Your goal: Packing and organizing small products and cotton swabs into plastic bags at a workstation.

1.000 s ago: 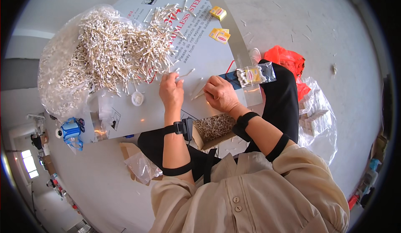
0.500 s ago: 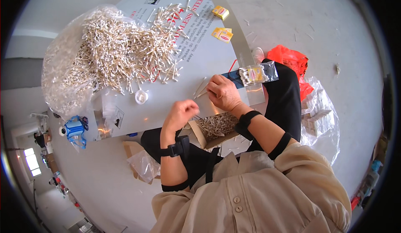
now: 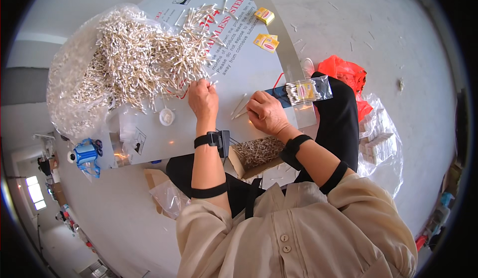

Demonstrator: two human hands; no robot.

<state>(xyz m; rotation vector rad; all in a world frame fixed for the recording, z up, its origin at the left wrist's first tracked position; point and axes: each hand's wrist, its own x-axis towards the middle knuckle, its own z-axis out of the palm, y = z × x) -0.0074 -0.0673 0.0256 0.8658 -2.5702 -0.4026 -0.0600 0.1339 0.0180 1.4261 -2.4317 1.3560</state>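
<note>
Many cotton swabs (image 3: 134, 54) piled; left hand (image 3: 204, 100) at edge, right hand (image 3: 267, 112) beside loose swabs (image 3: 239, 105); cannot tell either grip.

A swab heap (image 3: 134, 59) is lying on the table (image 3: 186, 137), beyond and left of the left hand (image 3: 203, 100); a cup (image 3: 167, 117) is sitting nearer, also leftward. A swab packet (image 3: 302, 92) is resting right of the right hand (image 3: 268, 112); a swab-filled carton (image 3: 262, 169) is standing bodyward of both.

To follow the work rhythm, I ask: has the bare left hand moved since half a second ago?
Yes. Against the small round white cup, the bare left hand has moved forward: from lower in view to higher.
</note>
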